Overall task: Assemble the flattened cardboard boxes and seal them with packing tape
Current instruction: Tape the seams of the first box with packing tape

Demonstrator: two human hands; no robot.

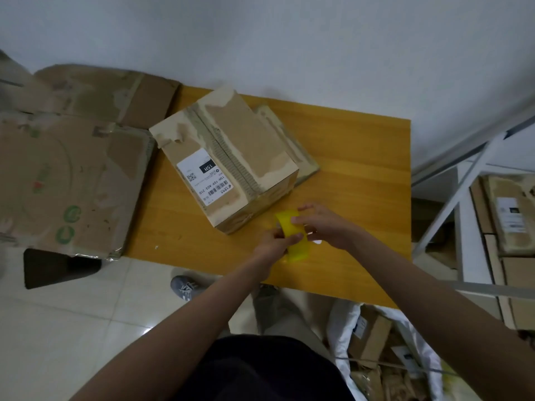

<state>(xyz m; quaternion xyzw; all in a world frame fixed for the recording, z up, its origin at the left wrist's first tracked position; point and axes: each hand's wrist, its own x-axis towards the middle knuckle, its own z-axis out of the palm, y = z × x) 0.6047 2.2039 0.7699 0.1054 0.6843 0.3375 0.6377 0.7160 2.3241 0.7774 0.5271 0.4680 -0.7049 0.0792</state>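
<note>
Item: assembled cardboard box (228, 160), standing on the orange wooden tabletop (362, 157), turned at an angle to the table edge; a white shipping label (204, 177) on its upper face, and a worn seam with torn paper and old tape residue running along the box's long axis, from the far-left corner toward the near-right. Item: yellow packing tape (292, 235), held above the tabletop just in front of the box's near corner, its freed strip standing roughly upright and running from near to far. Left hand (273, 244): fingers curled round the lower part of the tape, gripping it. Right hand (324, 224): fingers pinching the upper end of the strip, thumb and forefinger closed on it. Governing relation: the box lies just beyond and to the left of both hands, near but not touching the tape; the left hand is the nearer to the box corner, and the seam's near end sits up and left of the strip's free end. Judgement: the strip appears to be drawn out ready for laying along that seam, so the tape must travel forward and leftward and align with the seam's diagonal. Other stock: a flattened box (289, 143) lying under and behind the assembled one; large flattened cartons (66, 175) at the left of the tabletop; shelving with further boxes (512, 218) at right.
</note>
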